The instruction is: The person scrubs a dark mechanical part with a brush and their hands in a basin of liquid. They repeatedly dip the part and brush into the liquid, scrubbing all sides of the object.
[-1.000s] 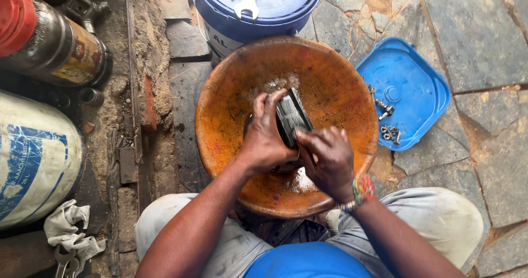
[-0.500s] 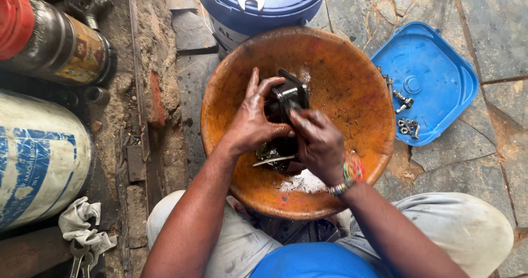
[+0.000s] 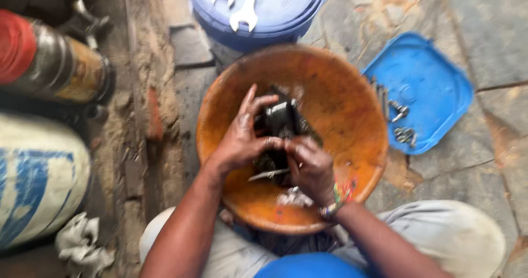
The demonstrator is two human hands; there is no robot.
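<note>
Both hands, the left hand [image 3: 242, 140] and right hand [image 3: 311, 168], clamp a dark metal part [image 3: 280, 121] over the middle of an orange bowl [image 3: 352, 113], the left gripping its side, the right lower, beside a blue lid [image 3: 434, 85] of bolts [image 3: 401, 124].

Both forearms reached forward and converged. The left hand [image 3: 239, 140] had its fingers spread and curled, thumb pointing inward. The right hand [image 3: 311, 168] was curled tight, knuckles up, beaded band on its wrist, fingertips touching the left.
</note>
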